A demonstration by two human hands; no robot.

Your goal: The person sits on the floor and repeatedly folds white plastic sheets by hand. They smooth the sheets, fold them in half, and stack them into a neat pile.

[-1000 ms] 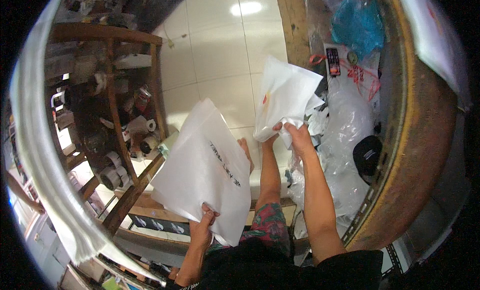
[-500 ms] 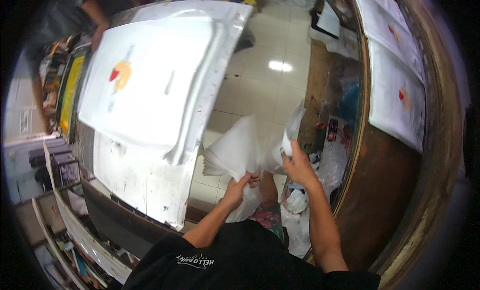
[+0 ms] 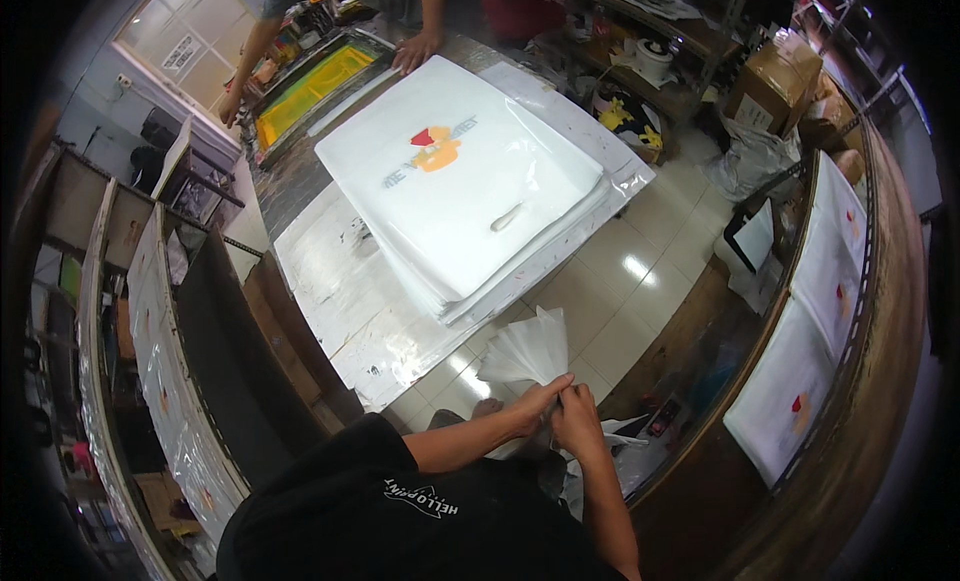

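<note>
A fanned bundle of thin white plastic sheets or bags [image 3: 530,347] spreads upward from my two hands, which meet in front of my body. My left hand [image 3: 543,401] is closed round its gathered narrow end. Touching it, my right hand [image 3: 577,417] is closed at the same bunched part; its fingertips are partly hidden. Beyond the bundle, a thick stack of white plastic bags [image 3: 530,176] lies on the worktable [image 3: 330,251]. The top bag has a red and orange print and a slot-shaped handle hole.
Across the table a co-worker's hand [image 3: 418,51] rests by the stack, near a yellow-green printing screen [image 3: 315,89]. Printed white bags [image 3: 790,401] lie on a brown shelf at my right. A rack [image 3: 170,351] holding more bags stands left. Cardboard boxes [image 3: 775,86] sit far right.
My right hand, apart from the left before with white sheeting in it, has come in against my left hand. The bundle is narrower now. The view has swung, showing more of the far room.
</note>
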